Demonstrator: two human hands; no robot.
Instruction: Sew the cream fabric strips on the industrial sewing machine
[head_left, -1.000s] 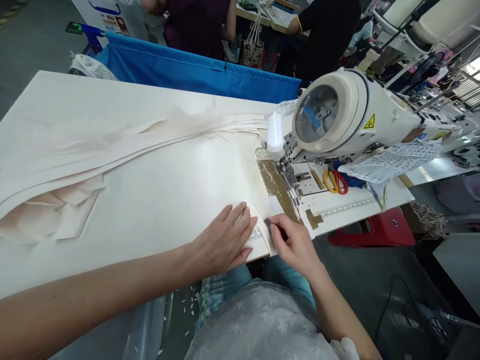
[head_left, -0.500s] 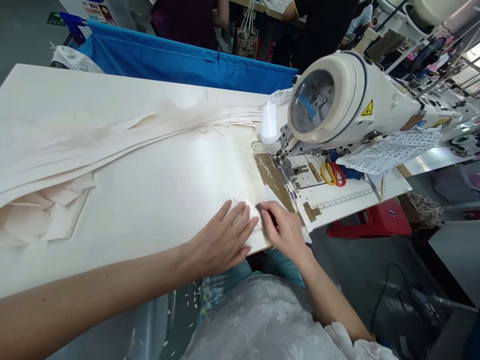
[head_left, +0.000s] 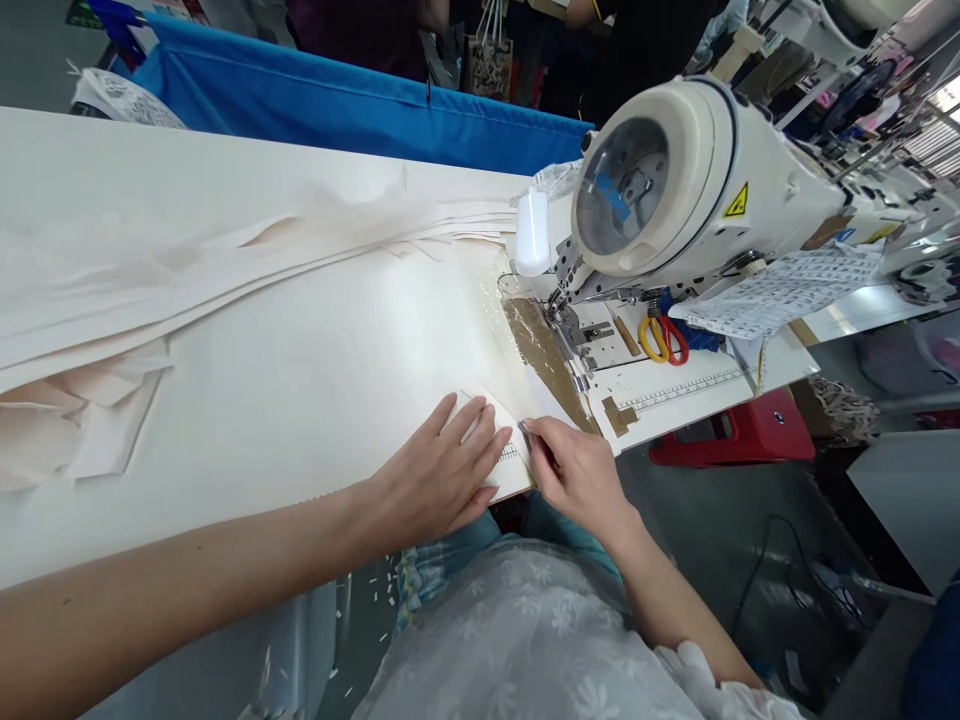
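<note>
My left hand (head_left: 442, 468) lies flat on a small white cloth piece (head_left: 504, 413) near the table's front edge, its fingers stretched out side by side. Just right of it, my right hand (head_left: 583, 472) pinches a small grey piece (head_left: 525, 428) with a metallic look, its tip at the cloth's edge. Most of that piece is hidden by the fingers, so its kind cannot be told. Printed ruler marks (head_left: 508, 453) show on the table between the hands. The white sewing machine (head_left: 675, 180) stands beyond my right hand.
Long pale cloth layers (head_left: 247, 265) stretch across the white table (head_left: 322, 370), with loose cut pieces (head_left: 112, 440) at left. Scissors (head_left: 664, 340) with yellow and red handles lie beside the machine. A blue cloth bin (head_left: 337, 105) runs behind. A red stool (head_left: 742, 432) stands at right.
The view has shifted slightly. My right fingers, with the small grey piece, sit a little lower against the cloth's edge. My left hand stays flat on the cloth.
</note>
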